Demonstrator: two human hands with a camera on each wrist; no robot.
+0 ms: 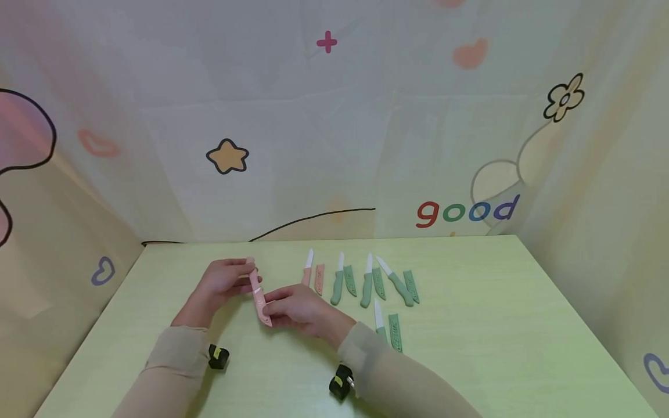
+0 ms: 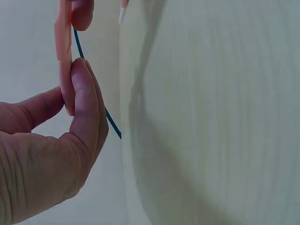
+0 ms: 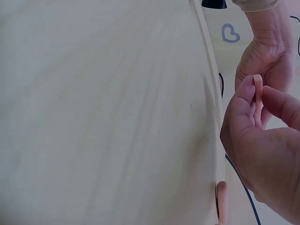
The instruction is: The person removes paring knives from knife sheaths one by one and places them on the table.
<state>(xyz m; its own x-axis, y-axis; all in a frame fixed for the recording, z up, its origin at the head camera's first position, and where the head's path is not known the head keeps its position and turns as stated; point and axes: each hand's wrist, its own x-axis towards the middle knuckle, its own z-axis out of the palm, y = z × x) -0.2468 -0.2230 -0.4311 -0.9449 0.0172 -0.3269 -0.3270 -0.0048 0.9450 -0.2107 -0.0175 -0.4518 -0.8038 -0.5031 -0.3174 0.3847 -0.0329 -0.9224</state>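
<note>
A pink paring knife (image 1: 254, 277) is held above the table between both hands. My left hand (image 1: 225, 281) pinches its handle (image 2: 67, 89) between thumb and fingers. Over the blade sits a pink sheath (image 1: 261, 307), which my right hand (image 1: 298, 310) pinches near the tip. Only a thin pale line shows where sheath and handle meet; the blade is hidden. In the right wrist view, the sheath's end (image 3: 258, 82) pokes out between thumb and fingers. To the right of the hands lies another pink knife (image 1: 308, 273), unsheathed, beside its pink sheath (image 1: 319, 280).
Green-handled knives with white blades, such as one (image 1: 337, 284) in the back row, lie beside green sheaths (image 1: 350, 281). Another green knife (image 1: 378, 316) lies nearer, partly behind the right sleeve, next to its sheath (image 1: 395, 332). A printed curtain (image 1: 292, 145) stands behind the table (image 1: 496, 325).
</note>
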